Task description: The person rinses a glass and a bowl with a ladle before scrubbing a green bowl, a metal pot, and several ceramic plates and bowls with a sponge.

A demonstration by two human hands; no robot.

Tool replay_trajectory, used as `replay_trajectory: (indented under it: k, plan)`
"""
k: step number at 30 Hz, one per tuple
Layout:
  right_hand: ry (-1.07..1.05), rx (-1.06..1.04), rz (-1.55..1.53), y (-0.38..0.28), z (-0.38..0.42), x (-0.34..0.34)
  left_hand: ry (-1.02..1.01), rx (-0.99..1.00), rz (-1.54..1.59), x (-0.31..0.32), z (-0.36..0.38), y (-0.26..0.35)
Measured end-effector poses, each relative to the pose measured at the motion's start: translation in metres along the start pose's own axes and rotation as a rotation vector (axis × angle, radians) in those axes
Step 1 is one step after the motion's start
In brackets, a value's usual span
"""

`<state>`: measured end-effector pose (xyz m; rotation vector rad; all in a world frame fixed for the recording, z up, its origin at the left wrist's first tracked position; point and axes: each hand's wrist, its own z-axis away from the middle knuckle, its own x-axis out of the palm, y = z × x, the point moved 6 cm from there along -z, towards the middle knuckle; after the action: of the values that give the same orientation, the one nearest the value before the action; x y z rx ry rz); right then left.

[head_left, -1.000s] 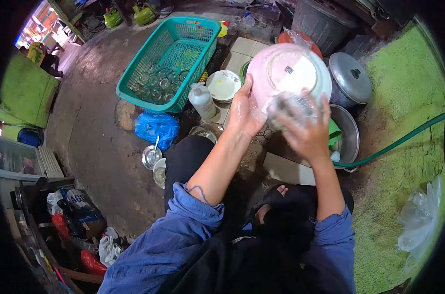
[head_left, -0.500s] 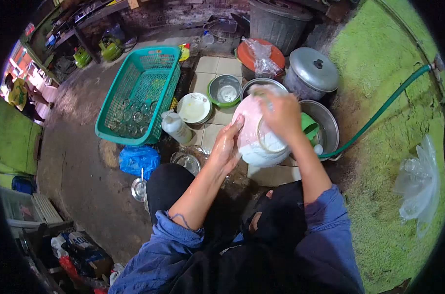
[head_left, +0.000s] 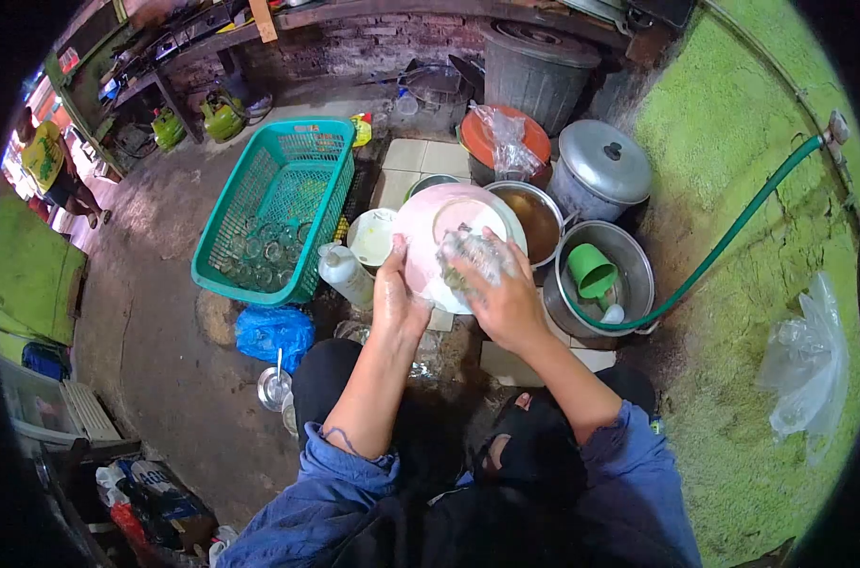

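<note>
Just above the frame's centre, the left hand (head_left: 399,295) grips the lower left rim of a pink bowl (head_left: 428,220), fingers closed on its edge. The right hand (head_left: 506,301) presses a soapy scrubber (head_left: 470,256) against the bowl's face, fingers curled around it. A green basket (head_left: 302,156) of glasses sits to the upper left.

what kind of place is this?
Most likely an outdoor dishwashing spot behind a small eatery. The left hand holds a pink plate while the right hand scrubs it; a green basket holds glasses, and a hose feeds a metal pot.
</note>
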<state>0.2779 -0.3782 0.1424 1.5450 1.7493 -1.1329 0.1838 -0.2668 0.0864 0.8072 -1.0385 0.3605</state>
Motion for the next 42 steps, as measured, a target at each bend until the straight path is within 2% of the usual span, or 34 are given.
replay_trajectory:
  k: [2, 4, 6, 8, 9, 10, 12, 14, 16, 17, 18, 20, 22, 23, 24, 25, 26, 28, 30, 32, 34, 35, 36, 37, 38, 40, 41, 42]
  plan:
    - [0.004, -0.158, 0.107, -0.001, 0.002, 0.001, 0.046, 0.006, -0.015, -0.001, 0.002, 0.005]
    - [0.129, -0.118, 0.118, 0.016, -0.003, -0.014, 0.001, -0.038, 0.024, 0.003, 0.003, 0.004]
    - [0.304, 0.086, -0.075, 0.051, -0.007, -0.019, -0.007, -0.033, 0.020, 0.003, 0.004, 0.006]
    - [0.427, 0.347, -0.591, 0.084, -0.007, -0.017, -0.014, -0.026, 0.020, 0.005, 0.006, 0.007]
    - [0.373, 0.505, -0.945, 0.086, -0.009, -0.016, -0.031, -0.052, 0.030, 0.007, 0.007, 0.005]
    - [0.371, 0.498, -0.945, 0.081, -0.010, -0.023, -0.047, -0.078, 0.040, 0.009, 0.008, 0.003]
    - [0.113, 0.893, -1.736, 0.068, 0.002, 0.004, -0.042, -0.071, 0.038, 0.008, 0.008, -0.006]
    - [0.144, 0.857, -1.748, 0.054, 0.000, 0.000, -0.012, -0.018, -0.065, 0.008, 0.012, -0.013]
    - [0.180, 0.819, -1.509, 0.053, -0.001, -0.006, -0.061, -0.039, -0.109, 0.002, 0.008, -0.023]
    - [0.286, 0.785, -1.398, 0.056, 0.000, -0.006, 0.004, -0.058, -0.301, -0.004, 0.006, -0.030]
    - [0.283, 0.781, -1.402, 0.055, 0.001, -0.005, 0.069, -0.079, -0.493, -0.006, 0.007, -0.033]
    - [0.264, 0.716, -0.883, 0.056, 0.002, -0.016, 0.036, -0.106, -0.462, -0.003, 0.008, -0.043]
    - [0.311, 0.612, -0.690, 0.036, -0.002, -0.029, -0.035, -0.170, -0.395, 0.006, 0.011, -0.049]
    - [0.329, 0.468, -0.586, 0.020, -0.005, -0.037, -0.124, -0.193, -0.379, 0.016, 0.018, -0.047]
    - [0.345, 0.325, -0.481, 0.004, -0.008, -0.046, -0.124, -0.191, -0.377, 0.014, 0.018, -0.043]
    - [0.304, 0.191, -0.338, -0.006, -0.005, -0.046, -0.237, -0.259, -0.215, 0.019, 0.019, -0.044]
    - [0.303, 0.192, -0.338, -0.008, -0.005, -0.046, -0.348, -0.327, -0.051, 0.024, 0.022, -0.044]
    - [0.126, -0.104, 0.046, -0.033, -0.006, -0.041, -0.283, -0.341, 0.028, 0.025, 0.025, -0.042]
    - [0.094, -0.182, 0.088, -0.036, -0.004, -0.031, -0.180, -0.161, 0.120, 0.016, 0.018, -0.032]
    - [-0.159, -0.349, 0.046, -0.049, -0.006, -0.012, -0.114, -0.162, 0.142, 0.007, 0.019, -0.028]
    - [-0.130, -0.350, 0.089, -0.047, -0.008, -0.015, -0.150, -0.320, 0.196, 0.018, 0.032, -0.028]
    - [-0.097, -0.346, 0.135, -0.044, -0.010, -0.018, -0.248, -0.251, 0.186, 0.001, 0.010, -0.035]
    - [-0.065, -0.338, 0.182, -0.040, -0.011, -0.022, -0.247, -0.255, 0.184, 0.004, 0.010, -0.034]
    - [-0.169, -0.187, 0.150, -0.027, -0.022, -0.021, -0.317, -0.207, 0.124, 0.013, 0.012, -0.030]
    - [-0.438, 0.063, 0.145, -0.011, -0.027, -0.017, -0.388, -0.159, 0.066, 0.025, 0.017, -0.026]
    - [0.061, -0.035, 0.202, -0.009, -0.039, -0.021, -0.384, -0.169, 0.005, 0.031, 0.021, -0.034]
    - [0.058, -0.026, 0.208, -0.013, -0.036, -0.015, -0.350, -0.220, 0.075, 0.023, 0.019, -0.046]
    - [-0.143, 0.018, 0.146, -0.025, -0.038, -0.004, -0.316, -0.269, 0.145, 0.019, 0.019, -0.055]
